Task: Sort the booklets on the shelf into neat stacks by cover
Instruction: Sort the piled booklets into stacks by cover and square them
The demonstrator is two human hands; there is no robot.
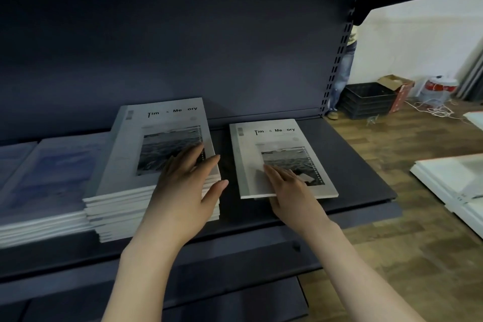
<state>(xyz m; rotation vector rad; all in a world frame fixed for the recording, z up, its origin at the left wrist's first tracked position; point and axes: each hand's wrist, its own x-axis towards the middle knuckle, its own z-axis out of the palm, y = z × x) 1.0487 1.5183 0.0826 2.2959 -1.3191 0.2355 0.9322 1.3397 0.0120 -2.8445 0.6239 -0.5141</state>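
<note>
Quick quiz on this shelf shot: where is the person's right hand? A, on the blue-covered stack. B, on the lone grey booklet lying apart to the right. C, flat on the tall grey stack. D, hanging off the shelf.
B: the right hand rests on the single grey booklet, while the left hand is at the tall grey stack.

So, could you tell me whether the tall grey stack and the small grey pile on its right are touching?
Apart. The head view shows a strip of dark shelf between the tall grey stack and the small grey pile.
</note>
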